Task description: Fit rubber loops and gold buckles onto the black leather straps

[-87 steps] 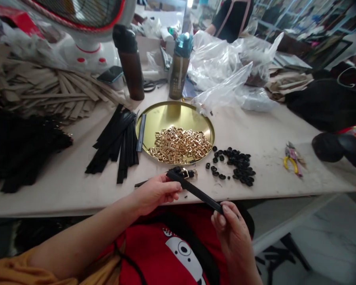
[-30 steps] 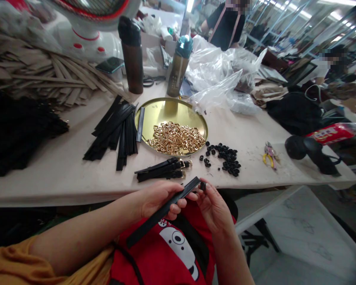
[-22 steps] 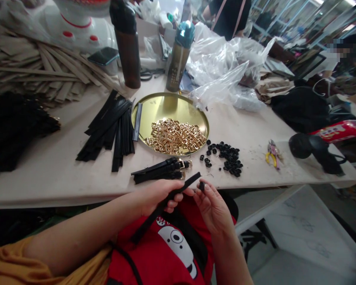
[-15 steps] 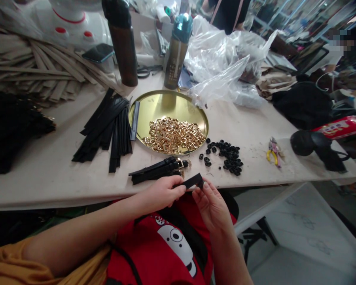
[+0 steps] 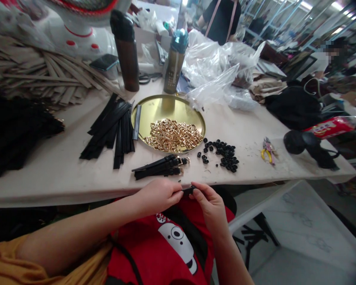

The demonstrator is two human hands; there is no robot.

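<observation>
Between my hands, just off the table's front edge, is a short length of black strap (image 5: 188, 191). My left hand (image 5: 163, 192) pinches one end, with its fingers closed. The thumb and fingers of my right hand (image 5: 208, 200) close on the other end; whether a small loop sits there too, I cannot tell. Right behind my hands lies a bundle of black straps with gold buckles (image 5: 157, 168). Beyond it, a gold tray (image 5: 163, 103) bears a heap of gold buckles (image 5: 173, 135). Small black loops (image 5: 227, 154) lie scattered to the tray's right.
Loose black straps (image 5: 111, 130) fan out left of the tray, near a dark pile (image 5: 14, 134). Two bottles (image 5: 127, 59) and clear plastic bags (image 5: 219, 71) stand behind. Pliers (image 5: 267, 151) and a red-labelled bottle (image 5: 330, 127) lie right. A person (image 5: 222, 21) is in the background.
The strap between my hands has come lower and shows less of its length. My right hand's fingers have shifted along its end. The camera view has tilted up slightly.
</observation>
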